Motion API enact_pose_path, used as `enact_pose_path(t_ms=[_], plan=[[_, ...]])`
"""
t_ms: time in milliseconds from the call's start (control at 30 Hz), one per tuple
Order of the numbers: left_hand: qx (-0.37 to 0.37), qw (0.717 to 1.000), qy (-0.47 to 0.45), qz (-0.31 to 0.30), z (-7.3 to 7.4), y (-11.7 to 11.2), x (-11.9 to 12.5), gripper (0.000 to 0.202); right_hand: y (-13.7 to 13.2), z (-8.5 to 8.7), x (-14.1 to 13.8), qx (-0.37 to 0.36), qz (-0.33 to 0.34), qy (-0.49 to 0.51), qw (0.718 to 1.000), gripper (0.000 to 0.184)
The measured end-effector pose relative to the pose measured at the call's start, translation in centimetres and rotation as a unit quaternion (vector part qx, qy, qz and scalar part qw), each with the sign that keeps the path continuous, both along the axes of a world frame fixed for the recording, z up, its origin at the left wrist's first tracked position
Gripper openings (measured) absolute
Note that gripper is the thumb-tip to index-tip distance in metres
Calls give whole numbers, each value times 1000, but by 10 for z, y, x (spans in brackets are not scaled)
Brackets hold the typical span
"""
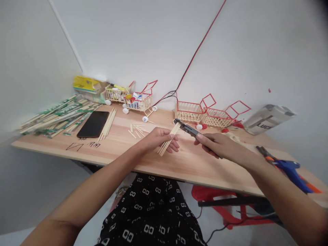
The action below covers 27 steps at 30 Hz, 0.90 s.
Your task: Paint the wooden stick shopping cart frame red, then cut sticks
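Note:
My left hand [164, 136] is closed round a small bundle of pale wooden sticks [162, 149], which look like disposable chopsticks and slant up to the right. In my right hand [211, 143] is a dark grey pliers-like tool [189, 129]; its head meets the upper ends of the bundle. Whether its jaws are closed on the wood I cannot tell. Short cut stick pieces [138, 128] lie on the table just left of my left hand. Farther left, several long bare sticks [107, 124] rest beside a black phone [93, 124].
Small stick-built carts with red handles stand along the wall, including a filled cart [139, 102] and a red-rimmed cart [189, 111]. Wrapped chopsticks [61, 116] cover the wooden table's [123, 147] left end. A blue glue gun [292, 174] and a grey-white bag [268, 119] are at right.

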<state>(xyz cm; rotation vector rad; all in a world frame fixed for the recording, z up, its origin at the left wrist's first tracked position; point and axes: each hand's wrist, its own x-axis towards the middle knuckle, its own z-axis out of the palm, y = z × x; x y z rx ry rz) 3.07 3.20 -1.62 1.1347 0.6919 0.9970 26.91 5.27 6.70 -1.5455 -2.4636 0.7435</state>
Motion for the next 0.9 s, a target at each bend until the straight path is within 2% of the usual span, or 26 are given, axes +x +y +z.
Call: enact_pose_path(t_ms=[333,667,900], plan=[[-32,999,5,18,-1,3,1,41,4,-6,-1,-2,-12,-9,1000,71],[-28,999,20,39,2,1,1,45,0,-7,1,-96,-7,66,993,70],[-34,998,29,53,5,0,3,48,-1,-5,3,-92,-6,65,994,70]])
